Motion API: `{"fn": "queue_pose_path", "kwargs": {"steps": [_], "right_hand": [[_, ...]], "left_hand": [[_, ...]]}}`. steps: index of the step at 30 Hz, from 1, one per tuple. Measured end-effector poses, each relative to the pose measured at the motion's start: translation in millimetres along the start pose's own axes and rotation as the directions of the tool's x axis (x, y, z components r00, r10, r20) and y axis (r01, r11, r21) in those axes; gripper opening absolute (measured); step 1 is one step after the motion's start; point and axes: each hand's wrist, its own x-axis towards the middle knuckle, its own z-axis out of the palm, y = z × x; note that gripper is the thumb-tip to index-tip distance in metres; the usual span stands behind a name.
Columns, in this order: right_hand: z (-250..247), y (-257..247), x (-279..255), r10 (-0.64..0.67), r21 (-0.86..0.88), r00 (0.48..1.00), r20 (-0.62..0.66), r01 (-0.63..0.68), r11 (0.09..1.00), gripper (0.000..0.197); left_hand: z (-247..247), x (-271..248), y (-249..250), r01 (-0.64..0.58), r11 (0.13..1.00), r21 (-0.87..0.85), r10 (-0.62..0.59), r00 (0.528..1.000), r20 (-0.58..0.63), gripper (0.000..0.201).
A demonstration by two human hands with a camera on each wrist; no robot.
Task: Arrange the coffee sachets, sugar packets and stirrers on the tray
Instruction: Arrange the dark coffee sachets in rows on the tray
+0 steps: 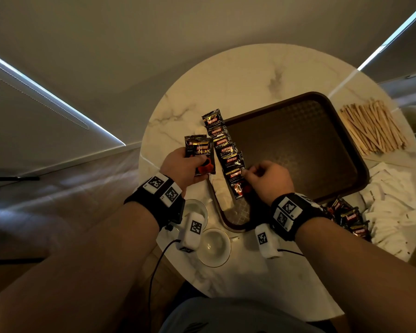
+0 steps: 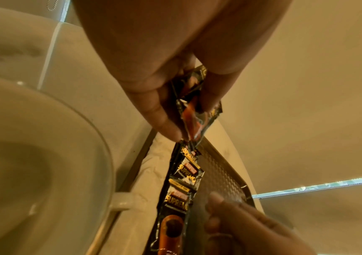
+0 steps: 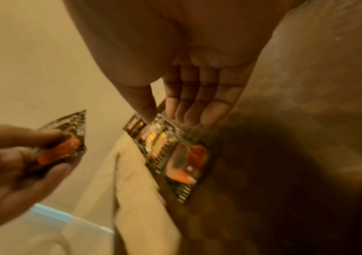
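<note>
A brown tray [image 1: 298, 145] lies on a round marble table [image 1: 238, 75]. Several black coffee sachets [image 1: 223, 145] overlap in a row along its left side, over white sugar packets [image 1: 222, 193]. My left hand [image 1: 199, 159] hovers left of the row and grips two or three more sachets [image 1: 201, 150] by their lower ends; the left wrist view shows thumb and fingers pinching them [image 2: 195, 120]. My right hand [image 1: 252, 171] is at the nearest sachet [image 1: 237, 182]. In the blurred right wrist view its fingers [image 3: 189, 103] are fairly straight, thumb tip at that sachet's [image 3: 171, 155] far edge, holding nothing.
Wooden stirrers [image 1: 372, 126] lie heaped right of the tray at the back. Loose white sugar packets [image 1: 394, 205] and more coffee sachets [image 1: 346, 217] sit at the near right. Two white cups on saucers [image 1: 214, 246] stand near the tray's near left corner.
</note>
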Motion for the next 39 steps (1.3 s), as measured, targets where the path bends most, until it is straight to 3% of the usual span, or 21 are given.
{"fn": "queue_pose_path", "kwargs": {"steps": [3, 6, 8, 12, 14, 23, 29, 32, 35, 37, 39], "right_hand": [[-14.4, -25.3, -13.8, -0.131, 0.302, 0.991, 0.037, 0.114, 0.946, 0.018], [-23.8, -49.7, -21.1, -0.270, 0.454, 0.959, 0.086, 0.203, 0.868, 0.017], [-25.9, -52.8, -13.5, -0.234, 0.514, 0.971, 0.043, 0.180, 0.839, 0.018], [-21.3, -22.4, 20.8, 0.062, 0.380, 0.998, -0.003, -0.056, 0.923, 0.018], [-12.1, -7.6, 28.0, 0.106, 0.302, 0.993, 0.051, -0.117, 0.946, 0.024], [1.8, -3.2, 21.4, 0.078, 0.281, 0.989, 0.125, -0.110, 0.953, 0.034], [-6.1, -4.7, 18.8, 0.043, 0.231, 0.988, 0.147, -0.076, 0.970, 0.036], [-14.1, -12.2, 10.3, -0.020, 0.323, 0.997, 0.073, -0.005, 0.947, 0.025], [-23.9, -31.5, -5.0, -0.154, 0.518, 0.982, 0.113, 0.074, 0.852, 0.019], [-29.1, -42.2, -10.3, -0.242, 0.516, 0.964, 0.111, 0.152, 0.843, 0.011], [-35.4, -44.7, -9.7, -0.246, 0.511, 0.966, 0.081, 0.172, 0.842, 0.005]], "left_hand": [[1.9, -5.8, 7.4, -0.062, 0.997, -0.048, 0.066, 0.994, 0.090, 0.027], [10.2, -11.2, 15.3, -0.082, 0.995, -0.052, 0.090, 0.981, 0.175, 0.033], [13.8, -10.9, 17.4, -0.082, 0.995, -0.052, 0.089, 0.982, 0.165, 0.026], [6.8, 0.2, 10.0, 0.001, 1.000, -0.009, 0.000, 1.000, 0.009, 0.012], [0.9, 5.9, 4.4, 0.048, 0.998, 0.028, -0.047, 0.998, -0.043, 0.010], [0.7, 7.9, -4.3, 0.055, 0.991, 0.126, -0.056, 0.998, 0.005, 0.010], [4.2, 4.1, 1.0, 0.005, 0.999, 0.036, -0.005, 1.000, 0.009, 0.014], [8.6, -1.2, 7.6, -0.047, 0.999, 0.019, 0.046, 0.997, 0.057, 0.020], [16.1, -9.6, 16.6, -0.090, 0.996, 0.004, 0.088, 0.981, 0.174, 0.029], [22.7, -15.1, 21.2, -0.093, 0.996, -0.004, 0.091, 0.965, 0.245, 0.034], [27.3, -17.8, 24.5, -0.075, 0.997, -0.001, 0.073, 0.964, 0.256, 0.031]]}}
